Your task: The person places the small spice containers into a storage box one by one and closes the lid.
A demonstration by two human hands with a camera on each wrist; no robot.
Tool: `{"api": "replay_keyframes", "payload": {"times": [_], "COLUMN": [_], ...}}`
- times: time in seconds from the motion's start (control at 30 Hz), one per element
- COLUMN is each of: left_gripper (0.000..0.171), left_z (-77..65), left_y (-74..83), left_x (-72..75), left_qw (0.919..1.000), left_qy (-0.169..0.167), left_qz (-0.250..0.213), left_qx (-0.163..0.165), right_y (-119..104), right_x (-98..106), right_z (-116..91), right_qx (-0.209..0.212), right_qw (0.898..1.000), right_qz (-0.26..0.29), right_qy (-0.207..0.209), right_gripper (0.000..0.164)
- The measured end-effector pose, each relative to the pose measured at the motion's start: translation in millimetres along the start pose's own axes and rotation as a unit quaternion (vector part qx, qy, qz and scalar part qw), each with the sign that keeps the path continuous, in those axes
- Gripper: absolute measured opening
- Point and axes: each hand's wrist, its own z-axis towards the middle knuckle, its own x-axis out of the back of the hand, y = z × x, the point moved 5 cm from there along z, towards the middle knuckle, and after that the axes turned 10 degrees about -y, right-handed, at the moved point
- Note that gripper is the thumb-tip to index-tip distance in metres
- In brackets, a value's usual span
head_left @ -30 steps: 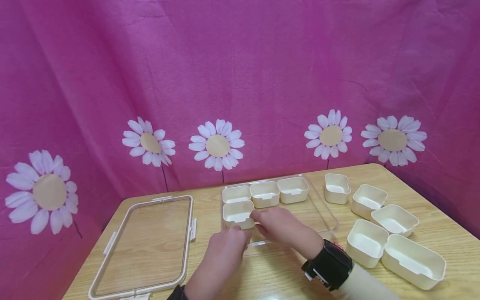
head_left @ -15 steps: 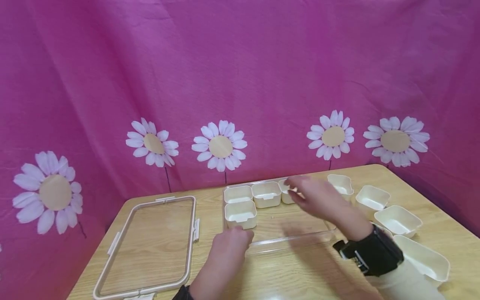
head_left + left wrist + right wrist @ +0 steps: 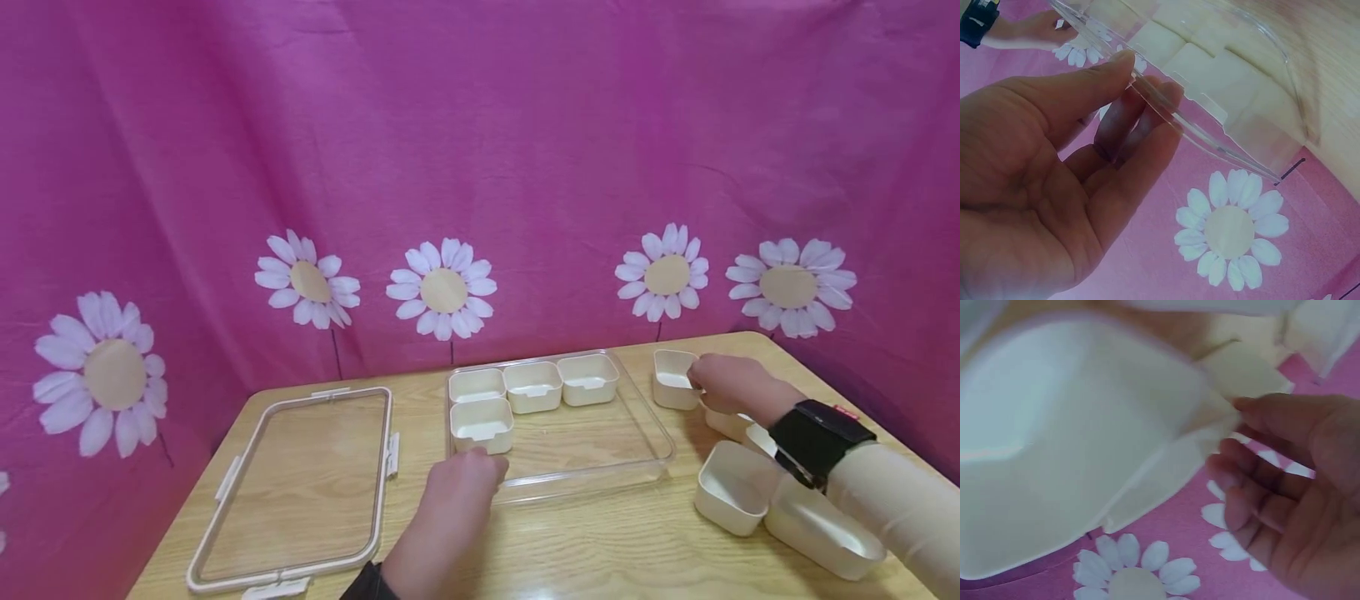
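Observation:
My left hand [image 3: 455, 493] pinches the near rim of a clear plastic box [image 3: 577, 483] between thumb and fingers [image 3: 1160, 140], as the left wrist view shows. Cream compartment cups stand inside it: a back row of three, with one cup [image 3: 482, 427] in front at the left. At the right my right hand [image 3: 738, 385] is at a small cream cup [image 3: 671, 387]. Its fingertips overlap that cup's right rim. In the right wrist view thumb and fingers [image 3: 1235, 487] are loosely bent with a gap between them, near cream cup edges.
A clear lid with a cream frame [image 3: 378, 500] and side latches lies flat at the left. Beneath my right forearm stand more cream cups, among them a square one [image 3: 735, 492] and a long one [image 3: 817, 533]. A pink daisy curtain [image 3: 525, 167] hangs behind the table.
My right hand has left the front cup in the clear box and moved right to the loose cups. The left hand stays at the box's near rim.

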Motion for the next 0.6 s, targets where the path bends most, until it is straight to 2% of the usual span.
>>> {"api": "replay_keyframes", "payload": {"times": [0.13,0.43,0.6], "left_gripper": [0.021,0.025,0.026], "left_z": [1.2,1.4,1.4], "left_y": [0.9,-1.2,-1.8], "left_x": [0.3,1.7,2.1], "left_qw": [1.0,0.9999,0.9999], "left_qy": [-0.005,0.004,0.001], "left_qz": [-0.002,0.008,0.01], "left_qx": [0.003,0.01,0.01], "right_y": [2.6,-9.8,-18.4], "right_x": [-5.9,-3.7,-2.5], "right_z": [4.4,14.3,18.2], "right_qx": [0.015,0.091,0.102], "right_qw": [1.0,0.993,0.991], "right_qz": [0.013,0.044,0.077], "right_qy": [0.011,0.053,0.051], "right_gripper": [0.014,0.016,0.015]}}
